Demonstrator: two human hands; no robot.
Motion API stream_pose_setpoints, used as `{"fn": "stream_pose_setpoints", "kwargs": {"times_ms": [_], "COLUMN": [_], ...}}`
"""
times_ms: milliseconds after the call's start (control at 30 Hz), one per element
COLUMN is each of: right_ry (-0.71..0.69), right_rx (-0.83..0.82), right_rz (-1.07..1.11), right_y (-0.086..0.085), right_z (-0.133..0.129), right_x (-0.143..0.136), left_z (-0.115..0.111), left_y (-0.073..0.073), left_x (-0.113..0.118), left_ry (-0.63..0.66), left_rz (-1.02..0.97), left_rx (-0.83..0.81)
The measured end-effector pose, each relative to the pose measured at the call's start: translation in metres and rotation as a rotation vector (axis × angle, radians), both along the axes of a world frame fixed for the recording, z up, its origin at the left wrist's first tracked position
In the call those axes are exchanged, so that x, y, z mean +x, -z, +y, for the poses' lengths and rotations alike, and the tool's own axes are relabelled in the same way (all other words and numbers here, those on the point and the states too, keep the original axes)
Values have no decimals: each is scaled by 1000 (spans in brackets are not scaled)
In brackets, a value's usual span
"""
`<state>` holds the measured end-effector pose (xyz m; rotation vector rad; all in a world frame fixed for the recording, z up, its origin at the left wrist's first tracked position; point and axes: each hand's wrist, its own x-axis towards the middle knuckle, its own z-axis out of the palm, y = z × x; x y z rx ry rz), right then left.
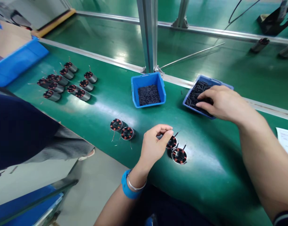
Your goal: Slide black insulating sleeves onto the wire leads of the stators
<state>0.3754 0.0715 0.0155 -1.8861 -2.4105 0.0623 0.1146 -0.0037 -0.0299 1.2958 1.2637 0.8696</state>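
Two wound motor stators (179,156) are standing on the green desk (205,179) between 4 and 5 o'clock from the view's centre. The left hand (156,142) is partly covering the farther one, at 5 o'clock; its fingertips are nearly meeting, but whether they are pinching a wire I cannot tell. The right hand (222,102) is dipping among short black sleeves (193,96) in the blue bin (195,110) between 2 and 3 o'clock, its grip parting thumb from forefinger. Good handling is probably depending on singling out sleeves and keeping wires straight. Printing on the white paper (286,139) towards 3 o'clock is proving unreadable.
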Motion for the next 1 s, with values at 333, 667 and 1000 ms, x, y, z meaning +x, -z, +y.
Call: {"fn": "stream_pose_setpoints", "kwargs": {"times_ms": [333, 667, 1000], "right_ry": [115, -147, -422], "right_rx": [228, -245, 38], "right_rz": [95, 1002, 745], "right_y": [-18, 1, -1], "right_z": [-11, -43, -40], "right_x": [-17, -87, -89], "left_z": [-1, 0, 0], "left_y": [2, 1, 1], "left_x": [0, 1, 0], "left_ry": [-30, -20, -11], "left_rz": [-55, -61, -71], "left_rx": [44, 63, 70]}}
